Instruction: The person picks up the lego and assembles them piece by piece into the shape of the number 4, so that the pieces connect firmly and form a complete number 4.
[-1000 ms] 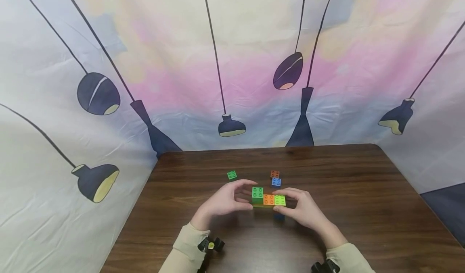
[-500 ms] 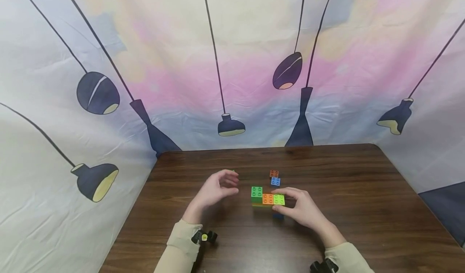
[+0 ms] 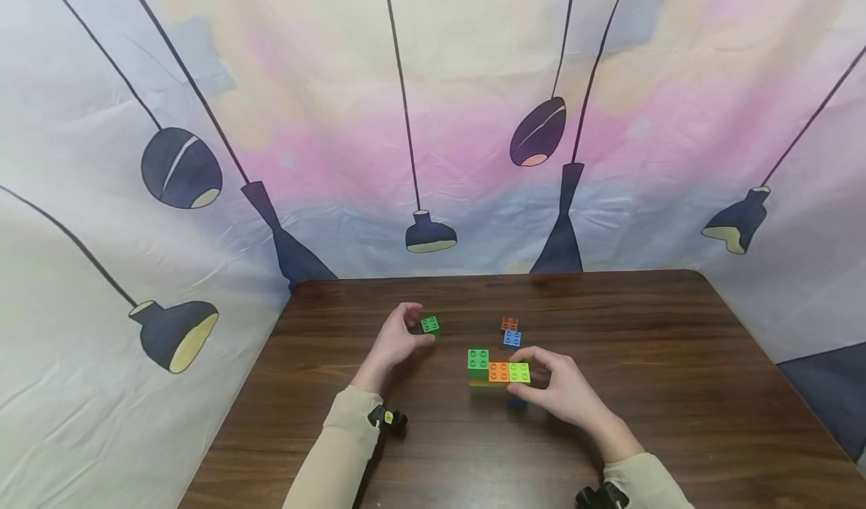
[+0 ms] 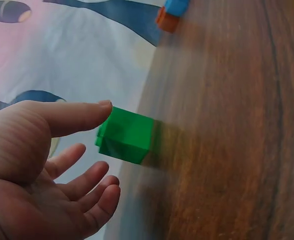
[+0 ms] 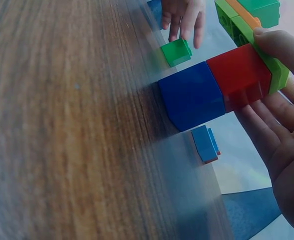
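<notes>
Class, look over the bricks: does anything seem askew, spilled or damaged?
Nothing looks spilled or damaged. The brick structure looks lopsided: its top juts sideways past the blue brick at its foot, and the right hand holds it.

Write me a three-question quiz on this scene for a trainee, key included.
1. Fill in: in the stack, the dark blue block stands directly under the ___.
2. True or false: the left hand holds the stack.
3. Multiple choice: the loose green block lies nearest A) the left hand, B) the right hand, C) the stack.

Key: 1. red block; 2. false, the right hand holds it; 3. A.
</notes>
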### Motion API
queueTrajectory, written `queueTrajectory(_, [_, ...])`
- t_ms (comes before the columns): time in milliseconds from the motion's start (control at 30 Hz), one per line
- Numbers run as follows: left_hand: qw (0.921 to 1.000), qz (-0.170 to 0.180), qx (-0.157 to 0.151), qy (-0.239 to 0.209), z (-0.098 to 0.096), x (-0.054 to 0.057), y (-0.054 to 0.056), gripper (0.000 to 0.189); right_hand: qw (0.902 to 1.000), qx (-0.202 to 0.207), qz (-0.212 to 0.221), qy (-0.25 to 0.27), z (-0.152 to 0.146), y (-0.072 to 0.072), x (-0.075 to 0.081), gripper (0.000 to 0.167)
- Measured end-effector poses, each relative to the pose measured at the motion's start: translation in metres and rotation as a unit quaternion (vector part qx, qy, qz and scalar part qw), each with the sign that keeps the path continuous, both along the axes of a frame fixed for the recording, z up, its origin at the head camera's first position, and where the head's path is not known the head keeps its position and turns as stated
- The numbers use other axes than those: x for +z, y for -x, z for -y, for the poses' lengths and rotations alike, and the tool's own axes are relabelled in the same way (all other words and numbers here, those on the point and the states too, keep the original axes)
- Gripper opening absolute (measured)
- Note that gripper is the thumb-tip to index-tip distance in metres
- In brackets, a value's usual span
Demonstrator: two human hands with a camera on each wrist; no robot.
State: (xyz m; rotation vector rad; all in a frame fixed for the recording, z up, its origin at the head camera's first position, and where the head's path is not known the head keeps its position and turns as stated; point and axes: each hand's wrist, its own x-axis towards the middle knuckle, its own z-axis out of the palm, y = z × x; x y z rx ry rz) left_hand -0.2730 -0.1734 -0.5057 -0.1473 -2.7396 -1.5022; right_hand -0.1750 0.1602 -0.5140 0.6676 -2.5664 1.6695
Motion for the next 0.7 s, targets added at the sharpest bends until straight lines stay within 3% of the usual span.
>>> queueTrajectory(333, [0.9991,0.015,-0.014,0.037,-0.004,-0.005,0.013,0.057,0.9998,0.010,-0.015,-0.006,-0.001,0.001,0.000,0.040])
queueTrajectory(433, [0.9990,0.019,-0.013,0.039,-0.005,-0.007,0.015,0.055,0.9994,0.014,-0.031,-0.007,-0.001,0.002,-0.002,0.030])
queueTrajectory(567, [0.9989,0.030,-0.005,0.036,-0.005,-0.008,0.015,0.051,0.9983,0.011,-0.054,-0.019,-0.001,0.003,-0.005,0.021])
queueTrajectory(700, [0.9991,0.032,-0.002,0.027,-0.006,-0.009,0.014,0.050,0.9987,0.008,-0.047,-0.018,-0.002,0.003,-0.007,0.022])
